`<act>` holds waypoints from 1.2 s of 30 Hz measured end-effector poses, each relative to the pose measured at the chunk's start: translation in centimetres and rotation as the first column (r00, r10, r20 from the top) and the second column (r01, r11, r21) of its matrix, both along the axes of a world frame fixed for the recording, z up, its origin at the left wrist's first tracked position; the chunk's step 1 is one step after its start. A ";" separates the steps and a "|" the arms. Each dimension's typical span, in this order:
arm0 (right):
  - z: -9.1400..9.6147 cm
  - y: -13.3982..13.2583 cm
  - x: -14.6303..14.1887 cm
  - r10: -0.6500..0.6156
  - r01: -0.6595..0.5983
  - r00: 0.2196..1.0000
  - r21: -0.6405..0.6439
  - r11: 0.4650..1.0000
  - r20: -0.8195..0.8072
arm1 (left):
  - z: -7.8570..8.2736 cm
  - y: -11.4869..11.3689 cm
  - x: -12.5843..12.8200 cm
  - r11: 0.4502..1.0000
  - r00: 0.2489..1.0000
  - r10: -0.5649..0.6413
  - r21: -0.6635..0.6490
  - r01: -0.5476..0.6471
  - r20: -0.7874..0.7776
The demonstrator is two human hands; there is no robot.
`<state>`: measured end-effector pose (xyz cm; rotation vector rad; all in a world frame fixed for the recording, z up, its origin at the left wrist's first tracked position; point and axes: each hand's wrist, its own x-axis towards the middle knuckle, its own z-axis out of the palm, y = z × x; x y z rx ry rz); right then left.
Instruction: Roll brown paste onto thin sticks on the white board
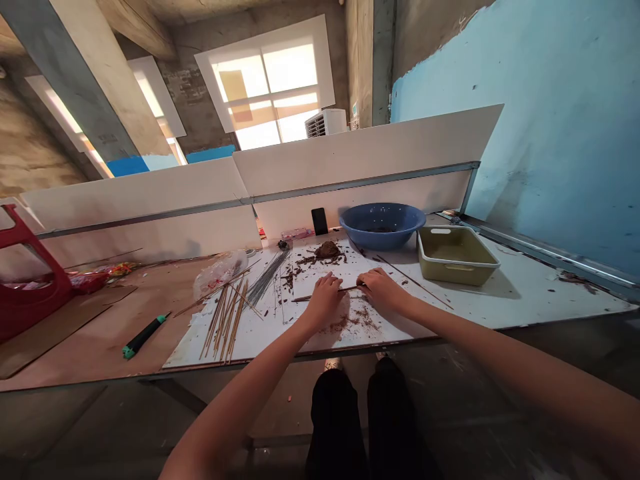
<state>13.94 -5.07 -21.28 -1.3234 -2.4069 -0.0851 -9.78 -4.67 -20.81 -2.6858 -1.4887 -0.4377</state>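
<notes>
A thin brown stick lies crosswise low over the white board, running under or through both hands. My left hand rests over its left part with the fingers stretched forward and lying on it. At the stick's right part, my right hand has its fingers curled and closed around it. Brown crumbs are scattered on the board just below the hands. Beyond them sits a dark brown lump of clay-like material with small broken pieces around it. My palms and the stick's right tip are hidden.
Left of the hands lie bamboo sticks, thin metal wires and a clear plastic bag. A black-and-green handled tool is farther left. Behind stand a blue basin, an olive bin and a phone. Another stick lies right.
</notes>
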 end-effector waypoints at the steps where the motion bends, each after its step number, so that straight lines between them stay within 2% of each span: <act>1: 0.2 -0.2 -0.4 0.007 -0.007 1.000 0.000 1.000 0.002 | 0.0 0.2 0.1 0.999 0.999 -0.030 0.024 0.030 0.024; 8: 1.1 -0.5 -0.9 0.046 -0.047 0.998 -0.013 0.999 -0.046 | 0.1 0.4 0.1 0.988 0.987 -0.144 0.069 0.140 0.064; 17: 0.0 0.6 1.3 0.110 -0.112 0.987 -0.008 0.994 -0.114 | 0.7 0.6 -1.0 0.989 0.992 -0.128 0.068 0.128 0.000; 21: -0.1 1.6 4.7 0.032 -0.038 0.989 -0.039 0.998 -0.143 | 0.9 1.1 -2.4 0.994 0.996 -0.084 0.068 0.086 -0.026; 24: 0.3 2.0 7.4 -0.114 0.105 0.978 -0.061 0.993 -0.173 | 1.1 1.2 -3.3 0.995 0.996 -0.076 0.055 0.078 -0.042; 26: 0.7 2.1 8.0 -0.167 0.156 0.969 -0.076 0.985 -0.181 | 1.1 1.1 -3.7 0.996 0.996 -0.076 0.052 0.079 -0.043; 29: 1.6 2.8 6.3 -0.088 0.082 0.984 -0.047 0.996 -0.156 | 0.8 1.1 -3.6 0.994 0.994 -0.097 0.051 0.099 -0.048; 33: 4.2 5.8 1.1 0.106 -0.109 0.989 -0.028 0.994 -0.102 | 0.2 0.9 -2.9 0.989 0.987 -0.136 0.045 0.140 -0.083; 36: 6.8 8.7 -2.3 0.103 -0.103 0.994 0.030 0.994 -0.024 | -0.1 0.5 -2.3 0.986 0.984 -0.154 0.055 0.159 -0.091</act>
